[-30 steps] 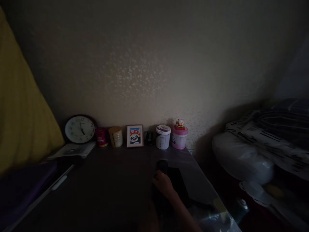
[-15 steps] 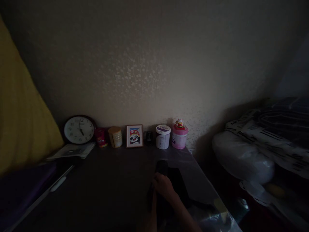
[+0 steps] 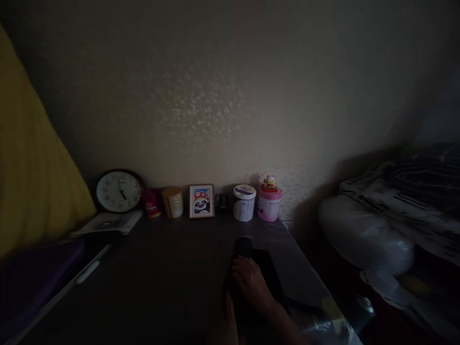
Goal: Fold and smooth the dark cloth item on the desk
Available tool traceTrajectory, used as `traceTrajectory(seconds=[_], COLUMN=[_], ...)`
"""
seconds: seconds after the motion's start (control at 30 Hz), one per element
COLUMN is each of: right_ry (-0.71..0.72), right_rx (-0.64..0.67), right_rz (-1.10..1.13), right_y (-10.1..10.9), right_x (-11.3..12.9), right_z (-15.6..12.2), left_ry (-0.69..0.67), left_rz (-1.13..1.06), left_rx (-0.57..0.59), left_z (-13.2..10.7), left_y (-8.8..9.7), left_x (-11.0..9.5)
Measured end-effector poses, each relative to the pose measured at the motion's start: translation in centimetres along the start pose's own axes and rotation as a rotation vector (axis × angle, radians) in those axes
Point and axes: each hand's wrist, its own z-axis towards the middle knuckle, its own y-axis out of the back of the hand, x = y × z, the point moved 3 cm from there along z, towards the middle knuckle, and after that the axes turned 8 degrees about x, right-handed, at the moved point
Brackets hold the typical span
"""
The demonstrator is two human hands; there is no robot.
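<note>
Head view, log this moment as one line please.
right hand: on black object | left hand: close by, contact unclear | picture frame: upright on table | lighting: dim

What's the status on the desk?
Right hand on dark object. Left hand low beside it, contact unclear. White tub, pink tub stand beyond, by wall.

spreads as a dark table; bears, far side, left to right, red canister, tan tub, picture frame, small black object, white tub, pink tub; carries a flat black object near right.
</note>
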Motion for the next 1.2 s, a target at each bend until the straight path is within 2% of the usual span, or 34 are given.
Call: traceTrajectory(seconds=[0.2, 0.3, 0.37, 0.4, 0.5, 0.57, 0.63, 0.73, 0.83, 0.93, 1.03, 1.1, 1.2], right_ry=[-0.08, -0.188, -0.194, -0.152, 0.064, 0.101, -0.001, -0.261, -0.463, -0.576, -0.681, -0.695, -0.65], right_rx=[0.103, 0.021, -0.061, -0.059, 0.092, 0.095, -0.023, -0.218, -0.303, -0.268, -0.157, -0.124, -0.148], right_rz=[-0.161, -0.245, -0.238, -0.216, -0.152, -0.144, -0.134, -0.066, -0.022, 0.019, 0.076, 0.096, 0.097], right_y=[0.6, 1.7, 1.9, 1.7, 0.0, -0.7, -0.4, 1.5, 3.9, 5.2, 4.9, 4.3, 3.7], right_x=[-4.9, -5.5, -4.4, -3.6, -1.1, -0.9, -2.2, -5.9, -9.1, -10.7, -11.1, -10.8, -10.0], right_z=[6.3, 7.3, 6.5, 5.8, 3.8, 3.3, 3.6, 3.7, 1.7, -1.7, -4.1, -4.8, -5.0], left_ry=[0.034, 0.038, 0.035, 0.032, 0.027, 0.03, 0.036, 0.042, 0.037, 0.017, 0.003, -0.009, -0.014], left_rz=[-0.004, -0.005, -0.01, -0.013, -0.016, -0.005, 0.012, 0.033, 0.046, 0.066, 0.086, 0.09, 0.106], left_rx=[0.023, 0.016, 0.019, 0.022, 0.029, 0.029, 0.032, 0.038, 0.04, 0.045, 0.042, 0.026, -0.005], left_z=[0.7, 0.7, 0.7, 0.7, 0.7, 0.5, 0.3, -0.2, -0.6, -0.7, -0.7, -0.8, -1.0], left_y=[0.0, 0.1, 0.1, 0.1, 0.1, 0.2, 0.4, 0.8, 1.0, 1.2, 1.4, 1.4, 1.5], left_x=[0.1, 0.1, 0.1, 0.0, -0.2, -0.4, -0.6, -0.9, -1.3, -1.7, -1.9, -2.0, -1.9])
